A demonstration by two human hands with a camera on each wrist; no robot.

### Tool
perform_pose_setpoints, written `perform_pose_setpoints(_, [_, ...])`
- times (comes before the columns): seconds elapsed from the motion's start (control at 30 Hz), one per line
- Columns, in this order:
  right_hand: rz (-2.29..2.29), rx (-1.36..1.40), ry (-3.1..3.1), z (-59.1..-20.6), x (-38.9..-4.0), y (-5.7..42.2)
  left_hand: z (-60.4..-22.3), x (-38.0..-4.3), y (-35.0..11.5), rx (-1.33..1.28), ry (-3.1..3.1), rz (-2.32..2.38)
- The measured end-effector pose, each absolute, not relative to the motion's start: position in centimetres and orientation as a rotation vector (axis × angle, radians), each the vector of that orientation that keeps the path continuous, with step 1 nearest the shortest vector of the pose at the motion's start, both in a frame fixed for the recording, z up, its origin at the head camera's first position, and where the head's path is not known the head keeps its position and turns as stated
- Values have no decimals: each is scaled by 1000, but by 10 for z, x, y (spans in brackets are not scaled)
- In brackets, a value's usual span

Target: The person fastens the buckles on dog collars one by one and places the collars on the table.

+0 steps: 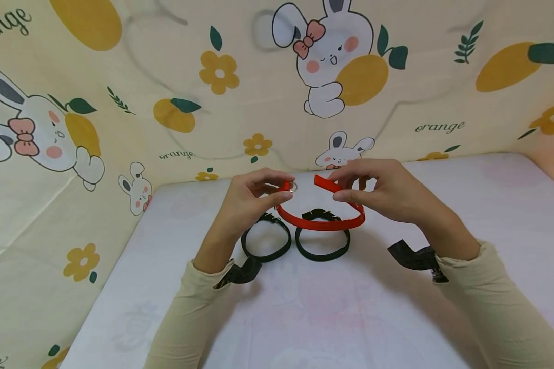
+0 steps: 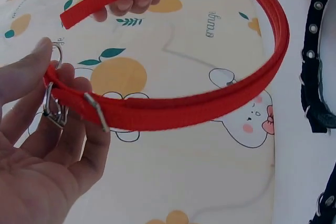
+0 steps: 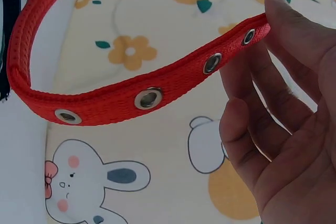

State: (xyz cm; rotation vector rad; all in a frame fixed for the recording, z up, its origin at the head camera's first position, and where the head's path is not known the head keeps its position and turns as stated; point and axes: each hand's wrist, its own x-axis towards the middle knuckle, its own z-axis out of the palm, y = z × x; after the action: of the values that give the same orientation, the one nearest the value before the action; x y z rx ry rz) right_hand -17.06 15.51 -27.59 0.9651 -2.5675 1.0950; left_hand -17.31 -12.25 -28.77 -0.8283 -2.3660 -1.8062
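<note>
A red collar (image 1: 320, 224) with metal eyelets hangs in an unfastened loop between both hands, raised over the table. The left hand (image 1: 251, 197) pinches its buckle end; in the left wrist view a metal buckle (image 2: 54, 106), a ring and a metal keeper (image 2: 96, 112) show by the fingers. The right hand (image 1: 378, 187) grips the strap close to its free tip, between thumb and fingers. In the right wrist view several eyelets (image 3: 148, 98) run along that end. The two ends are apart, facing each other.
Two black collars, a left one (image 1: 266, 256) and a right one (image 1: 323, 256), lie as closed loops on the white table (image 1: 304, 318) below the red one. Behind stands a cream cloth (image 1: 240, 123) printed with rabbits and oranges. Black straps (image 1: 411, 256) hang at the wrists.
</note>
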Motion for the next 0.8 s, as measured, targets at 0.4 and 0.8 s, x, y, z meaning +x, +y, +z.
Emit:
perform_pose_setpoints(0.4, [1042, 1045, -2644, -283, -170, 142, -286, -166, -113, -776, -2370, -1824])
perform_pose_setpoints(0.8, [1018, 1066, -2598, -280, -164, 137, -289, -163, -107, -759, -2345, -1917])
